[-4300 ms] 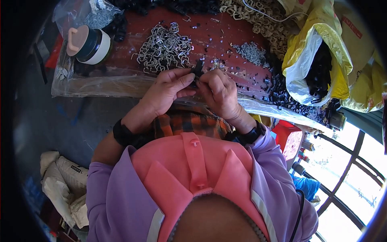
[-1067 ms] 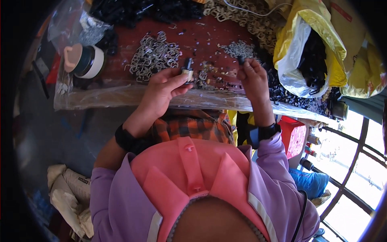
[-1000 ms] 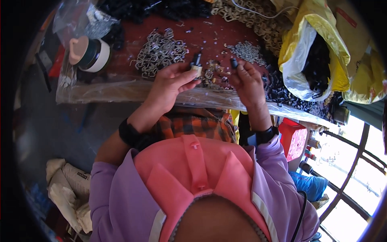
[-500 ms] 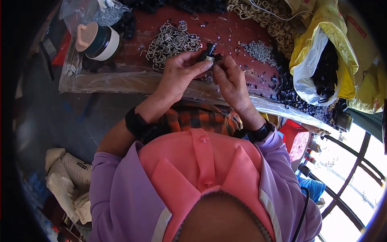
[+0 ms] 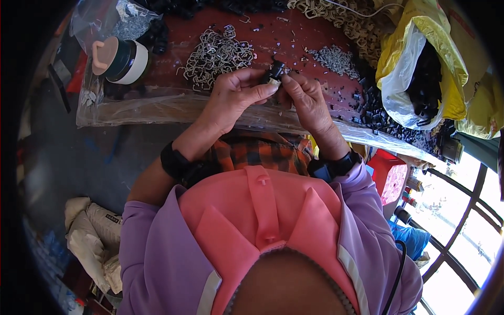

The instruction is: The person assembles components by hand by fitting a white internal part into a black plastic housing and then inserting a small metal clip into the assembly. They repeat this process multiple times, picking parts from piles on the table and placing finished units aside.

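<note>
Between my two hands, over the front part of the red tabletop (image 5: 181, 31), is a small black plastic fitting (image 5: 276, 68) with a pale metal part at its lower end. My left hand (image 5: 239, 92) is closed on it, thumb against the pale part. The fingers of my right hand (image 5: 307, 97) are pinched together at the fitting's right side; whether they hold a separate small piece is hidden. Just beyond my left hand lies a heap of bent silver metal clips (image 5: 215, 56). Beyond my right hand is a pile of small grey metal pieces (image 5: 335, 60).
A dark green mug (image 5: 123, 60) with a pinkish lid stands at the left, near a clear plastic bag (image 5: 94, 23). Brass-coloured rings (image 5: 349, 23) lie at the back. At the right are small black pieces (image 5: 375, 107) and a yellow bag (image 5: 457, 68) holding black parts.
The black fitting has tilted to the right at its top. My right hand's thumb and fingers have shifted up against its side. The whole view has moved slightly.
</note>
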